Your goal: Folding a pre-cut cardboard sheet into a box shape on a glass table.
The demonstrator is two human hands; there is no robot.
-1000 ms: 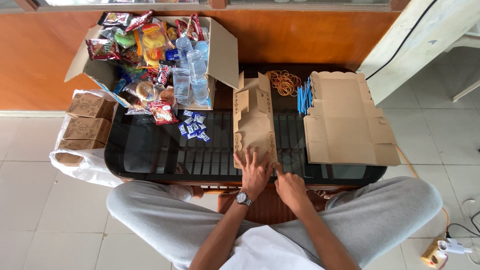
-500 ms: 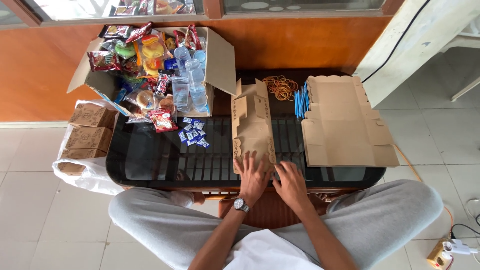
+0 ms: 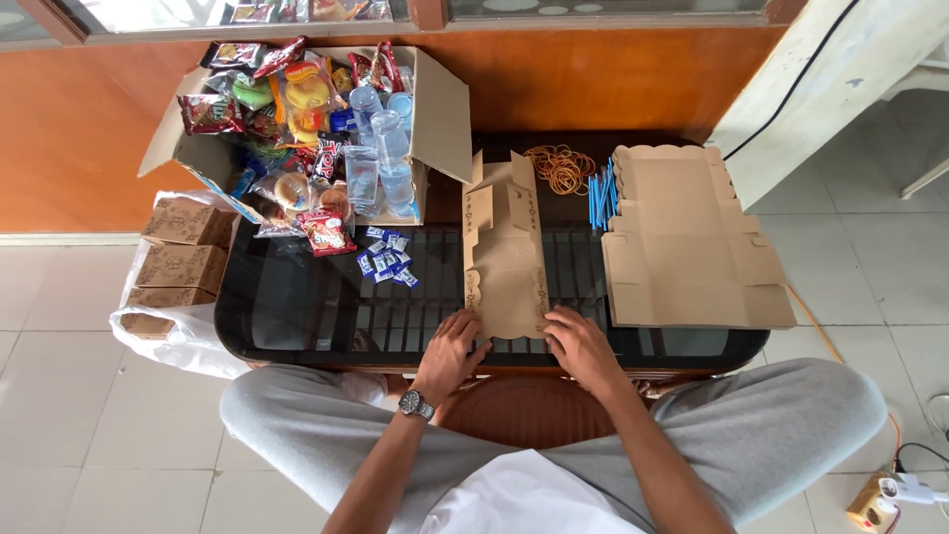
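A flat brown cardboard box blank [image 3: 506, 252], partly folded along its sides, lies lengthwise on the dark glass table [image 3: 297, 307]. My left hand [image 3: 452, 351], with a wristwatch, rests on the blank's near left corner. At the near right corner sits my right hand [image 3: 581, 346], fingers spread on the cardboard edge. Both hands press the blank's near end against the table.
A stack of flat box blanks [image 3: 687, 237] lies at the right. Blue straws [image 3: 600, 196] and rubber bands [image 3: 560, 166] sit behind. An open carton of snacks and water cups [image 3: 316, 119] stands at the back left, small blue sachets [image 3: 386, 259] beside it. Folded boxes [image 3: 183, 252] sit on a bag, left.
Both hands have shifted slightly apart toward the near corners of the blank; the blank stays in place.
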